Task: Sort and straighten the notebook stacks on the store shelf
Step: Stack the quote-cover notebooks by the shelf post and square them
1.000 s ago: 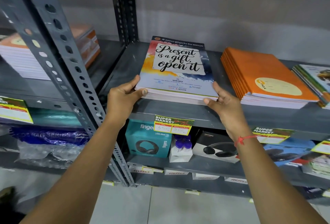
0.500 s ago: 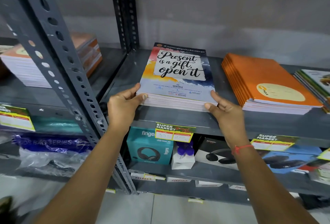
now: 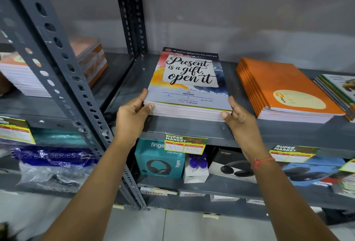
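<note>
A stack of notebooks with a "Present is a gift, open it" cover point(image 3: 189, 79) lies on the grey metal shelf point(image 3: 192, 131). My left hand point(image 3: 132, 114) grips the stack's front left corner, thumb across the front edge. Pressed against the front right corner is my right hand point(image 3: 239, 119), thumb on the page edges. To the right sits a stack of orange notebooks point(image 3: 286, 89), fanned at its left side. Beyond that, at the frame's right edge, is a stack with green-edged covers point(image 3: 340, 90).
A slotted steel upright point(image 3: 57, 64) rises left of my left arm. Behind it another notebook stack point(image 3: 48, 69) rests on the neighbouring shelf. Below are headphone boxes point(image 3: 160, 161), a small white box with purple items point(image 3: 196, 167) and yellow price tags point(image 3: 185, 143).
The stack has slid a little deeper onto the shelf between my hands. My left thumb now lies across its front edge, and the view has dipped slightly.
</note>
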A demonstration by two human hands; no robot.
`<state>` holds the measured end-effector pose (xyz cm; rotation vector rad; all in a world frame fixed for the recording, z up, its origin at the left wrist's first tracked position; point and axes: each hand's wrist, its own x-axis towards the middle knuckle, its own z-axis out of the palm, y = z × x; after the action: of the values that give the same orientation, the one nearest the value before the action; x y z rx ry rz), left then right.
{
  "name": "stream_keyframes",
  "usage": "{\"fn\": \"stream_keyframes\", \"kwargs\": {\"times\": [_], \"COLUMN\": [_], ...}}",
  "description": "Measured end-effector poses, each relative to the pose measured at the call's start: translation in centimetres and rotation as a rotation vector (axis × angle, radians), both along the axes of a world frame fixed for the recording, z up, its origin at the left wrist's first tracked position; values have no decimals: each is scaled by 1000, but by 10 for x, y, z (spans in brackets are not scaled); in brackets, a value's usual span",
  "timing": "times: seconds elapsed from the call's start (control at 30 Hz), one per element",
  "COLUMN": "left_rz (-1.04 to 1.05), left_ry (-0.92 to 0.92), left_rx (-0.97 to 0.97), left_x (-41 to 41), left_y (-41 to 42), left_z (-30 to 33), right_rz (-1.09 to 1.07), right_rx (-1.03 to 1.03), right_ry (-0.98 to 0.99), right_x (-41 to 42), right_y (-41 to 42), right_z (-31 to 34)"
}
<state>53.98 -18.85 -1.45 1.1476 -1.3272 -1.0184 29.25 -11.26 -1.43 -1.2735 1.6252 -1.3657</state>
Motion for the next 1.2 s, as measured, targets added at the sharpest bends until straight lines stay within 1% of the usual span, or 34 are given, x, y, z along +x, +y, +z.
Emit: {"fn": "stream_keyframes", "kwargs": {"times": [0.43,0.7,0.8,1.2], "left_rz": [-18,-26,-21,-40], "left_ry": [55,71,74,39], "left_rx": [35,51,52,33], "left_x": [4,3,3,5], "left_y": [-2,-3,-2,-3], "left_z": [0,2,2,3], "right_rz": [-36,-44,-32,-57], "right_rx": [-10,-13,3,-23], "right_ry": [41,24,-14,-48], "right_x": [1,2,2,-1], "right_y": [0,2,0,-2], "right_z": [4,6,5,1]}}
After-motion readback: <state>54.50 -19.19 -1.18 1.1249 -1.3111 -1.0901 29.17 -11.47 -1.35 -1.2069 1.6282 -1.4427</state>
